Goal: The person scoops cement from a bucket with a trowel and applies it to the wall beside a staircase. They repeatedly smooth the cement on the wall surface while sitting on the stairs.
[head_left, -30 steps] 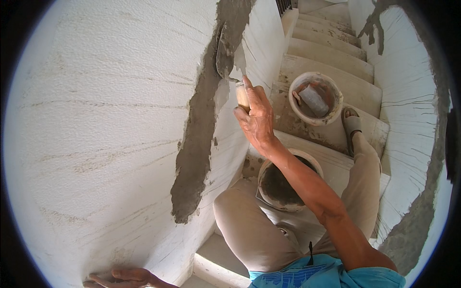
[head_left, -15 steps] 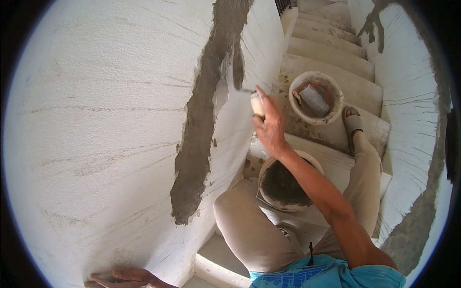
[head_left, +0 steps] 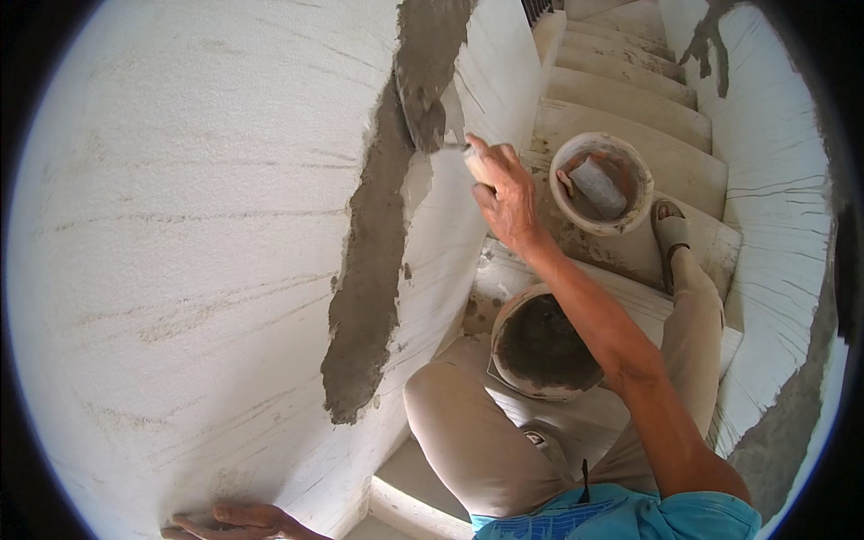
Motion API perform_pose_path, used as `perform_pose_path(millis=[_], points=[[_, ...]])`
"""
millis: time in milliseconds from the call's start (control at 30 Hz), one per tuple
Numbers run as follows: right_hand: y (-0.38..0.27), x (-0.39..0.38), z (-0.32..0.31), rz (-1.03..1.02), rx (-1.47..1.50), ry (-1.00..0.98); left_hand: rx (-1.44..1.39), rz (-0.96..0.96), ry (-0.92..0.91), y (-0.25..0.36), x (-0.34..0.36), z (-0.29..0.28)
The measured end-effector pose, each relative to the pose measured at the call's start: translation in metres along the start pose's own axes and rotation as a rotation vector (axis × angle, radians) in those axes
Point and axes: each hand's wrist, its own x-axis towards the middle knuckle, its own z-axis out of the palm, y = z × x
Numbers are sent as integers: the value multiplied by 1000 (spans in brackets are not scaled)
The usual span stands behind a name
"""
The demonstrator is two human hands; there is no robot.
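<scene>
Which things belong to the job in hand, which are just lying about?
Job:
trowel, in the right hand
gray wall strip
lower bucket with dark mix, probably

Apparently lying about:
upper bucket
gray object inside it

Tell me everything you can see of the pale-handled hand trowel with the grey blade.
The pale-handled, grey-bladed hand trowel has a short, wooden-looking handle, a thin neck and a flat, grey-smeared blade that is probably metal. The person's bare right hand grips the handle, hiding part of it. The blade sits up and left of the hand, over the rough, dark grey mortar-like strip on the white textured wall, apparently touching it. Its exact outline blends into the strip.
</scene>
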Motion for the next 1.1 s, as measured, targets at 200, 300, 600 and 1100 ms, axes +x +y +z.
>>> perform_pose_path(millis=[200,300,600,1100], points=[[10,-27,-17,-41,37,-24,-7,3,-6,1,-1,-2],[8,-14,-18,5,46,34,-12,8,-14,1,-1,-2],[12,-4,2,10,61,12,1,-8,-18,6,0,-2],[40,15,12,86,45,131,19,-74,-65,12,-1,-1]])
